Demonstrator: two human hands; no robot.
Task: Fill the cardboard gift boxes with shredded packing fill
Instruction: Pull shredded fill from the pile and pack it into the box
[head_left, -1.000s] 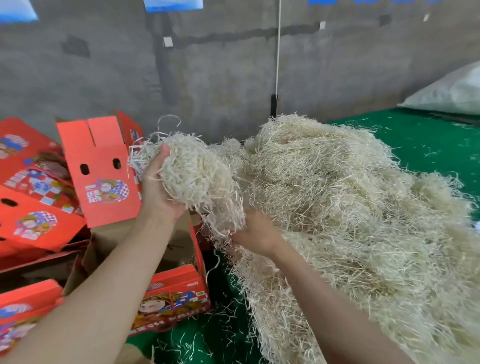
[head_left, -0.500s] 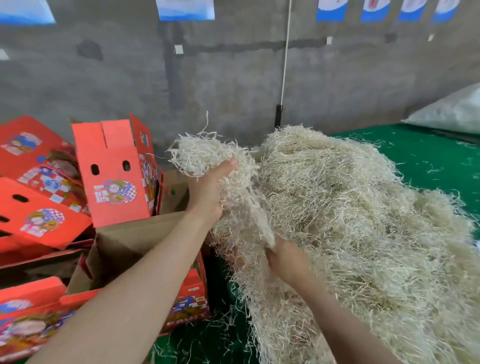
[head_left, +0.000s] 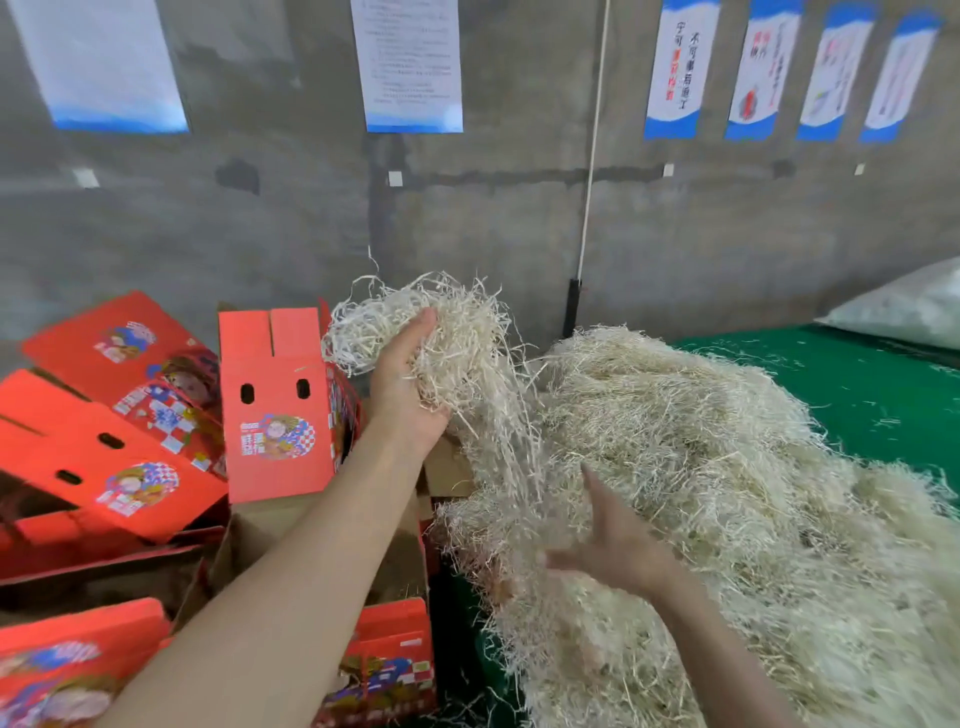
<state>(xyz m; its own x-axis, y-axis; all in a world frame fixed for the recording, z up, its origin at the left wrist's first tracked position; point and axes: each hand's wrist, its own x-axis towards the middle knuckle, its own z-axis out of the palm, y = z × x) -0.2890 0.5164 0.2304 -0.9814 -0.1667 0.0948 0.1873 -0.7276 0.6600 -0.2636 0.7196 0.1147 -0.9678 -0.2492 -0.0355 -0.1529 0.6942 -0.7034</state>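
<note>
Nearest, the open red printed cardboard gift box (head_left: 387, 670) stands against the left edge of the green-covered table (head_left: 862, 384), its brown inside largely hidden by the left forearm. The right hand (head_left: 618, 556), blurred, hovers palm-down over the near-left part of the heap of pale straw-coloured shredded packing fill (head_left: 727, 493). Its fingers are spread and hold nothing, whereas half a second ago it was buried in the strands. Beyond, the left hand (head_left: 402, 395) grips a loose clump of fill (head_left: 457, 338) above the box's far right corner. Its thumb lies straight and its other fingers are hidden among the strands. The clump is higher than before, with strands trailing down to the heap. Stacked red boxes (head_left: 119, 447) lie at left, before the grey concrete wall (head_left: 260, 218).
</note>
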